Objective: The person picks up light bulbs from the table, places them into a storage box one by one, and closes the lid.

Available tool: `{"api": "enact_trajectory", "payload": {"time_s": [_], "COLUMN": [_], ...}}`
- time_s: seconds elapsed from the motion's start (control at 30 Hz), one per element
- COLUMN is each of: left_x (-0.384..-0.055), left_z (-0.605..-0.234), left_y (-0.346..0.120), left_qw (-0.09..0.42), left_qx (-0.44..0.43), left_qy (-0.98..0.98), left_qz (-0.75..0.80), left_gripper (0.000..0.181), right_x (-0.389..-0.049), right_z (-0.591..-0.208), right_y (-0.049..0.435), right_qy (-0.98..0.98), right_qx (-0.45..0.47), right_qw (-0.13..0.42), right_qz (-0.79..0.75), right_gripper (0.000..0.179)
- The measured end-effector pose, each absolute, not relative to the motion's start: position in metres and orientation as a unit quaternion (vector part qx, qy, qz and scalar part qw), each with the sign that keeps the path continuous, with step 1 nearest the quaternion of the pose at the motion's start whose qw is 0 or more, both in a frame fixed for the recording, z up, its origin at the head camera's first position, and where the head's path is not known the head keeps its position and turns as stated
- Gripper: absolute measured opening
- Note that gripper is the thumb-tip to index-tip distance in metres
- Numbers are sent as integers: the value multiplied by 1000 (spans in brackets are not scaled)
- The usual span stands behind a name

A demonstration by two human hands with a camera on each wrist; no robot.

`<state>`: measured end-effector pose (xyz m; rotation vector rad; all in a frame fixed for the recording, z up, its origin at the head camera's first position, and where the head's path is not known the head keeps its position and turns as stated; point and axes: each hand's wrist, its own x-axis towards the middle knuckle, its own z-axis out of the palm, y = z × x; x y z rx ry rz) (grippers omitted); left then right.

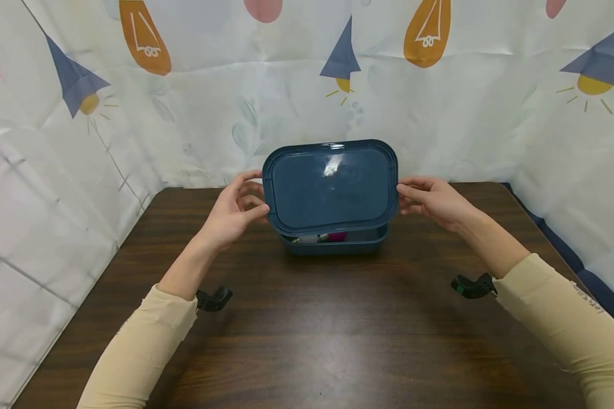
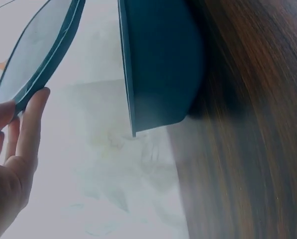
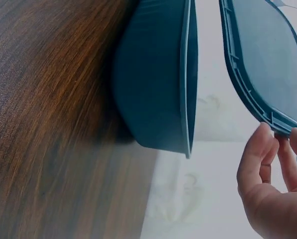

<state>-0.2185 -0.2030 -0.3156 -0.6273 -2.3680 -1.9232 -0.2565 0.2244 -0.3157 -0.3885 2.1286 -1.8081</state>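
Between both hands a dark blue rectangular lid (image 1: 330,187) with rounded corners is held up and tilted, its ridged underside facing me. My left hand (image 1: 235,207) pinches the lid's left edge between thumb and fingers. At the opposite edge, my right hand (image 1: 432,199) pinches it the same way. Just below and behind the lid stands a matching blue box (image 1: 337,248) on the table. Inside it, partly hidden by the lid, lie a magenta item (image 1: 337,236) and a whitish item (image 1: 308,238). Both wrist views show the lid apart from the box's rim (image 2: 130,89).
The box rests near the far edge of a dark wood-grain table (image 1: 312,324). A white curtain (image 1: 199,113) printed with lamps and bulbs hangs behind and at the sides. A dark blue strip (image 1: 558,238) runs along the table's right edge.
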Motion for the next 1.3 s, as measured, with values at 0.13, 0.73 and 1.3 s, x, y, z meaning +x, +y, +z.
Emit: {"api": "enact_trajectory", "payload": {"time_s": [0.13,0.73,1.3], "left_x": [-217,-217,-229], "left_z": [-317,-327,-341], "left_y": [-202,-204,-202], "left_qw": [55,146,258], "left_qx": [-226,-318,-421], "left_qy": [-767,-764,-758], "left_qz": [-599,-542,-426], "left_gripper": [63,58,45], "right_x": [-257,-255,-259], "right_z": [-315,-311,-313], "right_y": [222,225,227], "right_qy": [763,730,745], "right_qx": [-131,-110,-110], "right_qw": [150,184,226], "right_qz": [-615,-649,-617], "right_gripper": [31,54,63]}}
